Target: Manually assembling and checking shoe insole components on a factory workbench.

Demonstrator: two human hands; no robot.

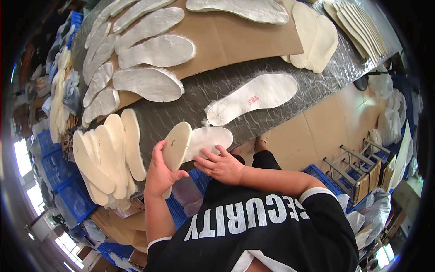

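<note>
My left hand (161,174) is closed on a cream insole (177,143), which stands tilted at the table's near edge; its fingers are at the left side and its thumb sticks out below. Right beside it lies a white insole (210,138), partly overlapped by the cream one. My right hand (221,167) rests with spread fingers on the lower edge of the white insole. Farther off, a white fleecy insole (260,95) with a small red mark lies flat on the dark table covering (204,88).
Overlapping cream insoles (106,158) lie left of my hands. Several white fleecy insoles (156,51) cover a cardboard sheet (226,43) at the back. More insoles (315,38) and a fanned stack (355,29) lie far right. A metal-legged stool (358,165) stands at the right.
</note>
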